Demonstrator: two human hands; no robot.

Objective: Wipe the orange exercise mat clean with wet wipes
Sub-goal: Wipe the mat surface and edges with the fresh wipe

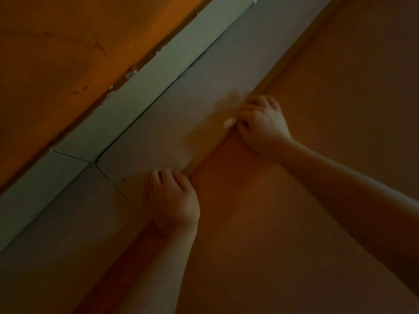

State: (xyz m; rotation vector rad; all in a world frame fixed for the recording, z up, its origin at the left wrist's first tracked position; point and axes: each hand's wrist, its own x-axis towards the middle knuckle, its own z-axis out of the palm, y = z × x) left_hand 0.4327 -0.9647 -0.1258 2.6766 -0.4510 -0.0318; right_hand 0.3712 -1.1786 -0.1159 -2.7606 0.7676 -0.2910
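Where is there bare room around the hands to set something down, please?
The orange mat lies bare beyond the right forearm, and again between both forearms. The grey floor is free between the mat's edge and the skirting. It is crowded only along that edge, where the left hand and the right hand, with a white wipe, sit.

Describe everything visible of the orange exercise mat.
The orange mat lies flat on the grey floor, filling the right and lower view. Its surface looks smooth and matte in dim light. Its long edge runs diagonally from lower left to upper right. The left hand rests curled on that edge; the right hand, farther along, holds a pale wipe against it.
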